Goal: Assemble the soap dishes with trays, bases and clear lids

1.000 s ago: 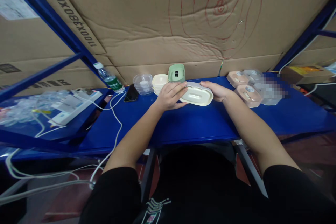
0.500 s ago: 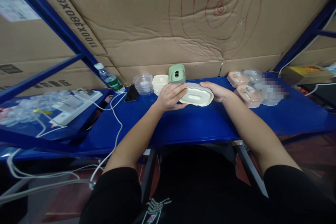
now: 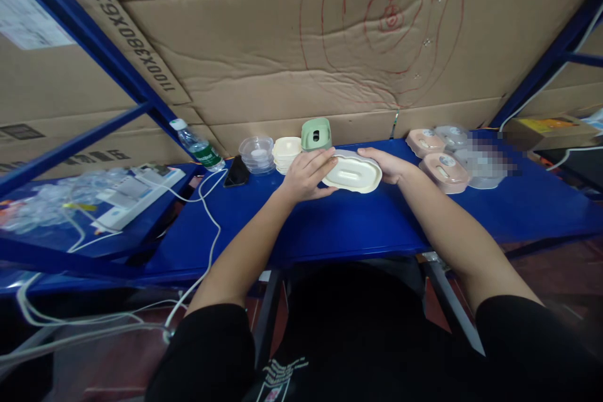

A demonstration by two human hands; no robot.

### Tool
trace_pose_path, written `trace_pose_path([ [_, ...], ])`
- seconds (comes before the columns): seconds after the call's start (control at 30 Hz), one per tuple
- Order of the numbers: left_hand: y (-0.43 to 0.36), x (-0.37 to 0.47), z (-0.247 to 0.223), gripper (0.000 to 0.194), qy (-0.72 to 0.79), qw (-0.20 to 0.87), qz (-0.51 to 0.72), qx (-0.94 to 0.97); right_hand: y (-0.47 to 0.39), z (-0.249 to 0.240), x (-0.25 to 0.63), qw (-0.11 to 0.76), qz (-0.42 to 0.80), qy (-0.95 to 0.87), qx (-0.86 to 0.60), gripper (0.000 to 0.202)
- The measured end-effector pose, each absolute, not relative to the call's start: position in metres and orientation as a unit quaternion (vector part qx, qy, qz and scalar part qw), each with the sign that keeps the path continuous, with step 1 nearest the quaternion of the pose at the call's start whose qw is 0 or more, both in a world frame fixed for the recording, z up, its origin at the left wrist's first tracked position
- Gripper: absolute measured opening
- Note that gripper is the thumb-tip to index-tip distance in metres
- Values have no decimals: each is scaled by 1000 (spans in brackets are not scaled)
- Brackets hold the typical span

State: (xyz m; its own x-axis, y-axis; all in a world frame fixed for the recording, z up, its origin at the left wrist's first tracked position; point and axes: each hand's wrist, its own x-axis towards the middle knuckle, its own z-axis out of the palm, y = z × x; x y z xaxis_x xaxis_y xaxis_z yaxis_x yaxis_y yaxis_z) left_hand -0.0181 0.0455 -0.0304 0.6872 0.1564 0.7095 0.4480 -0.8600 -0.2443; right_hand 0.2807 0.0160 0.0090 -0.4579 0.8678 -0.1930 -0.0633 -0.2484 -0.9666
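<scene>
Tabletop: blue, cardboard behind.
Cream tray: I see it between left hand and right hand.
Grip: both hands hold its opposite ends.

tray btwn hands, bottle l of phone, boxes r on table

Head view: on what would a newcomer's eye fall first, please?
Probably on the red rings drawn on the cardboard behind the blue table. At the centre, the left hand and right hand hold a cream tray between them. The green container stands just behind it.
</scene>
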Motion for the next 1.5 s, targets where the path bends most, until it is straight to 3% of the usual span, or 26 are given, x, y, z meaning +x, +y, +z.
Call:
trace_pose_path([
  [0.17,41,-12,-27,73,-148,188,-336,-911,18,3,281,324,671,-529,-406,40],
  [0.27,40,-11,-27,72,-146,182,-348,-908,15,2,282,318,671,-550,-381,50],
  [0.4,41,-15,-30,78,-187,216,-380,-880,12,1,285,310,664,-588,-341,67],
  [0.83,49,-21,-33,93,-162,204,-430,-864,12,2,285,337,648,-626,-274,87],
  [1.2,50,-24,-34,95,-174,163,-454,-858,13,10,276,435,560,-621,-335,84],
  [1.5,52,-24,-37,99,-193,120,-497,-837,9,10,272,445,532,-665,-278,88],
])
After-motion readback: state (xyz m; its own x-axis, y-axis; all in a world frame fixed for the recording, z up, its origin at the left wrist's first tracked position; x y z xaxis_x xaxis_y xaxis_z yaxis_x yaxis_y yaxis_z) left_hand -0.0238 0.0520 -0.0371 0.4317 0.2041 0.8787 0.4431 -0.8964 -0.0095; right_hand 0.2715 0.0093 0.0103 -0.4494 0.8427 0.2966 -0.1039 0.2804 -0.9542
